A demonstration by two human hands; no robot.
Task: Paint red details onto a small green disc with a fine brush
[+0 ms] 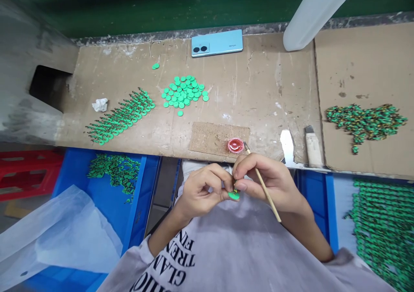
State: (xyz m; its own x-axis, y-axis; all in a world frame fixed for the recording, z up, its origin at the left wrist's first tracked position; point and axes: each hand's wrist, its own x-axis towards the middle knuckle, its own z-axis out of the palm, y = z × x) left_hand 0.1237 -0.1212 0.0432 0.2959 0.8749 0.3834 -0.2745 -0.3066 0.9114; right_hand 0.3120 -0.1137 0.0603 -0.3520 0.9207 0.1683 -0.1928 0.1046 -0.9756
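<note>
My left hand (pixel 202 188) and my right hand (pixel 268 180) meet over my lap, both pinching a small green disc piece (pixel 233 194). A thin wooden brush (pixel 262 184) also rests in my right hand, its tip pointing up toward a small red paint cap (pixel 236 145) on a cork pad (pixel 213 139). On the bench lie a pile of loose green discs (pixel 184 92) and a neat row of assembled green pieces (pixel 121 117).
A light blue phone (pixel 216 42) lies at the bench's back edge. A heap of green parts (pixel 365 121) sits on cardboard at right. Blue bins (pixel 142 197) hold more green pieces at both sides. A white tissue (pixel 100 105), utility knife (pixel 312 147) and plastic bag (pixel 61 236) lie around.
</note>
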